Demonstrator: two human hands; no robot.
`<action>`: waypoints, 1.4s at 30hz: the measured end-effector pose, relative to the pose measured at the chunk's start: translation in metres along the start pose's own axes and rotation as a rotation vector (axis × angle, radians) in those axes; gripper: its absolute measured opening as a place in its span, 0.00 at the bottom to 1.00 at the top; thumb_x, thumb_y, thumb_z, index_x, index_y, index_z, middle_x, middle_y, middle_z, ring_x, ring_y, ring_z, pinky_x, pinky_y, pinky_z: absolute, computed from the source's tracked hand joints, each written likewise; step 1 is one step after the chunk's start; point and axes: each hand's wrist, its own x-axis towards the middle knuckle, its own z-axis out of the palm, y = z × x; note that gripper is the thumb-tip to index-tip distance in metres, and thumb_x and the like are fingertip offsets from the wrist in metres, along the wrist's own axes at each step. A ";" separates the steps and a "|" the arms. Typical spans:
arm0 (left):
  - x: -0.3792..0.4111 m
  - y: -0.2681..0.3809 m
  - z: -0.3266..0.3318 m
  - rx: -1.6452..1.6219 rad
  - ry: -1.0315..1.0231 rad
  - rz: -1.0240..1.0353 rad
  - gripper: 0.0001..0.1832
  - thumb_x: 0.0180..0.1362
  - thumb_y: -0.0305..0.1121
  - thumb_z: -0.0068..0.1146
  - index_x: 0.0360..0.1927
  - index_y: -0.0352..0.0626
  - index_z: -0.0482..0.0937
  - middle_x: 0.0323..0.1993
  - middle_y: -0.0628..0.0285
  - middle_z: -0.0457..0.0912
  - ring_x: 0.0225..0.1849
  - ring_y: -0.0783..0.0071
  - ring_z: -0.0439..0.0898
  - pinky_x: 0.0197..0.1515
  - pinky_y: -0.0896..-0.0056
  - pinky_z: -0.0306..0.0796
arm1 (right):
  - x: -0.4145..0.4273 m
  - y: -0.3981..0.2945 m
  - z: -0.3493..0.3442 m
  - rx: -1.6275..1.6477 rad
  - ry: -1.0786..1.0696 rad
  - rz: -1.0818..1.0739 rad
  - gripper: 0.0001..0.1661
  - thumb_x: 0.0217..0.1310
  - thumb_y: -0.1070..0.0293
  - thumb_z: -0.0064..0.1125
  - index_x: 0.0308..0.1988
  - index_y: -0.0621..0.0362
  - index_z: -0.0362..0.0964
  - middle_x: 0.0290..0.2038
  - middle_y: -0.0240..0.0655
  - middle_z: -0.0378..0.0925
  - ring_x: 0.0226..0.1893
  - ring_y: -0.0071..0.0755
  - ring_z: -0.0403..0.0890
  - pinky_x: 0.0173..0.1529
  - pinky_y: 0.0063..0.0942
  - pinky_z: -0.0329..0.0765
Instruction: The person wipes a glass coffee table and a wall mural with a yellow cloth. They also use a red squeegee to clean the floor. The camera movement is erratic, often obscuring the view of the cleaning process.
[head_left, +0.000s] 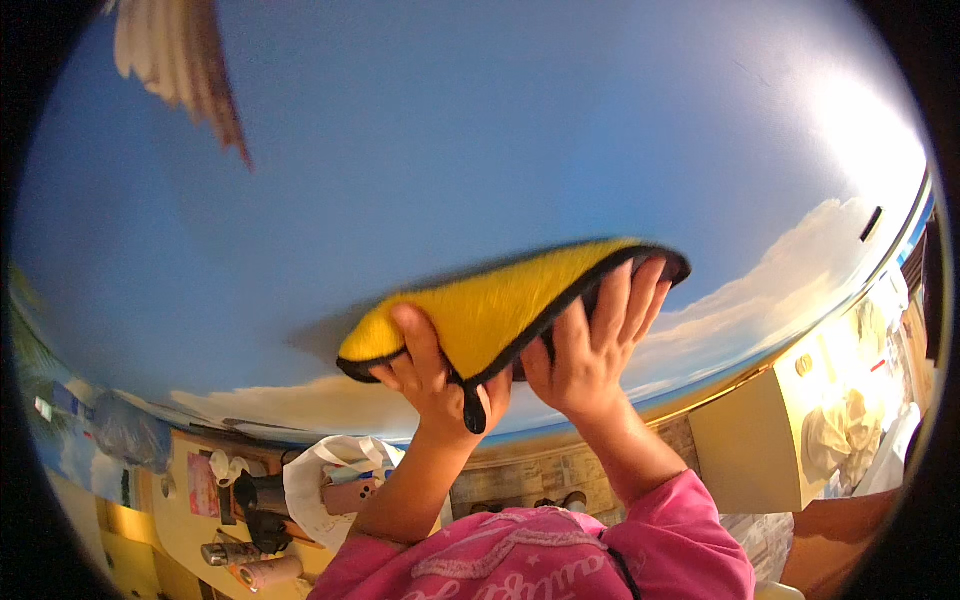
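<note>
A yellow plush cloth with black edging (517, 300) is held up by both hands against a blue wall painted with sky and clouds (480, 150). My left hand (427, 375) grips the cloth's left part, its thumb or a finger over the yellow side. A black loop hangs from the cloth's lower corner beside that hand. My right hand (600, 337) has its fingers spread along the black-edged right part, pressing it from below. Part of the cloth's far side is hidden, and its upper edge is blurred.
Low on the left stand a white bag (307, 487), a metal bottle (225, 553) and a pink cylindrical object (270, 572) on a pale surface. A cream cabinet (742, 442) is at the right, with crumpled cloth (844, 435) beside it. A pale ridged shape (176, 60) shows at upper left.
</note>
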 end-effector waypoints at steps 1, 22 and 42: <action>-0.016 0.002 0.005 0.022 -0.037 0.022 0.26 0.62 0.49 0.51 0.62 0.55 0.70 0.73 0.35 0.46 0.68 0.32 0.51 0.65 0.33 0.38 | -0.019 0.005 0.009 -0.025 0.025 -0.027 0.27 0.56 0.44 0.58 0.53 0.41 0.74 0.63 0.51 0.63 0.66 0.75 0.54 0.67 0.68 0.44; -0.032 0.069 0.024 -0.011 -0.300 0.066 0.33 0.53 0.51 0.63 0.59 0.44 0.75 0.73 0.32 0.42 0.60 0.31 0.59 0.62 0.27 0.39 | -0.047 0.078 -0.015 -0.028 -0.055 0.083 0.36 0.64 0.42 0.42 0.55 0.64 0.64 0.67 0.67 0.45 0.67 0.86 0.38 0.64 0.76 0.39; -0.133 0.153 0.080 0.034 -0.512 0.112 0.22 0.49 0.48 0.63 0.50 0.60 0.81 0.68 0.43 0.55 0.53 0.40 0.65 0.53 0.35 0.55 | -0.161 0.174 -0.030 -0.148 -0.216 0.085 0.55 0.62 0.39 0.48 0.74 0.45 0.27 0.73 0.56 0.29 0.70 0.80 0.33 0.66 0.76 0.38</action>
